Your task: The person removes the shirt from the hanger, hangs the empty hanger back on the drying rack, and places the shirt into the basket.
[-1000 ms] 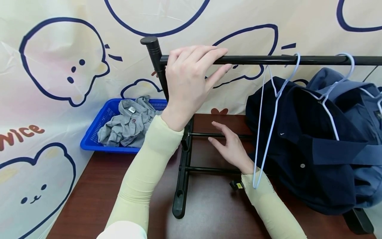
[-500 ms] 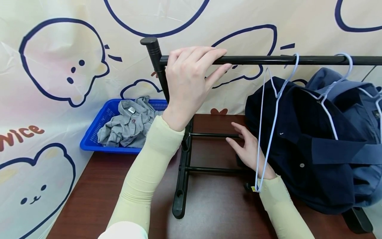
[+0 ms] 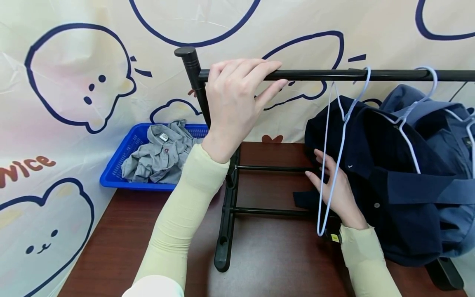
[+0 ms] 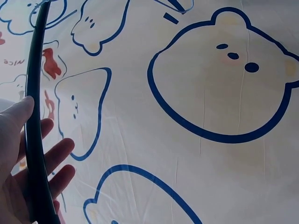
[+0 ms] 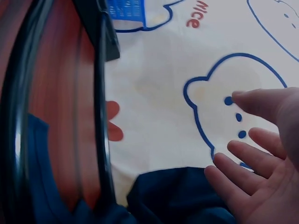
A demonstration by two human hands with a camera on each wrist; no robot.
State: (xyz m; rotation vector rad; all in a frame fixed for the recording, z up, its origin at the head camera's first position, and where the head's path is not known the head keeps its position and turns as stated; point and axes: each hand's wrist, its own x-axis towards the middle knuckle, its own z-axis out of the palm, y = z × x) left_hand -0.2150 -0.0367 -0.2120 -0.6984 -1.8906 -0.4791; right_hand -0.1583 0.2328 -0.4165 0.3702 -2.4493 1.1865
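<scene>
My left hand grips the black top rail of a clothes rack near its left end. In the left wrist view, thumb and fingers lie on opposite sides of the rail. Lower down, my right hand is behind a bare light-blue hanger, its fingers spread and holding nothing. It sits beside a navy shirt hung on the rack, overlapping its left edge. In the right wrist view, the relaxed fingers are just above dark fabric. A blue-grey shirt hangs behind the navy one.
A blue basket holding a crumpled grey shirt stands on the brown table, left of the rack. The rack's black foot and two low crossbars span the tabletop. A printed curtain hangs behind.
My right hand has moved right, from over the low crossbars to behind the bare hanger beside the navy shirt. A navy flap now shows to its left. The left hand stays on the rail.
</scene>
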